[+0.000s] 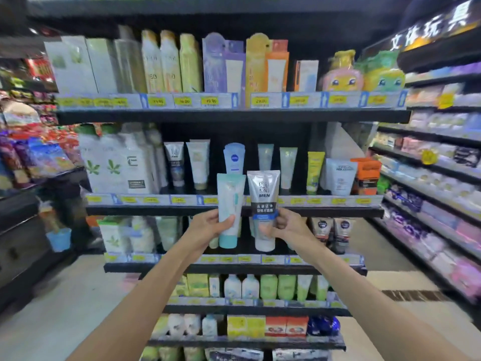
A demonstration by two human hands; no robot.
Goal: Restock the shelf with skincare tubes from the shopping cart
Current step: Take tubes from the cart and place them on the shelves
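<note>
Head-camera view: the tube shelf [338,200] runs across mid-frame with a gap just right of centre, and I hold both tubes cap-down, labels forward, in front of it, presumably to match them to their rows. At centre, my left hand [208,226] curls round the pale teal tube [230,204]. My right hand [285,225] pinches the grey MEN tube [264,201].

Your left hand [208,227] grips a smooth satin-plastic teal tube [230,204], your right hand [285,224] a glossy silver-grey plastic tube [263,196], matt black shelf edge [161,210], shiny paper price tags [182,101], glossy cardboard boxes [70,63].
</note>
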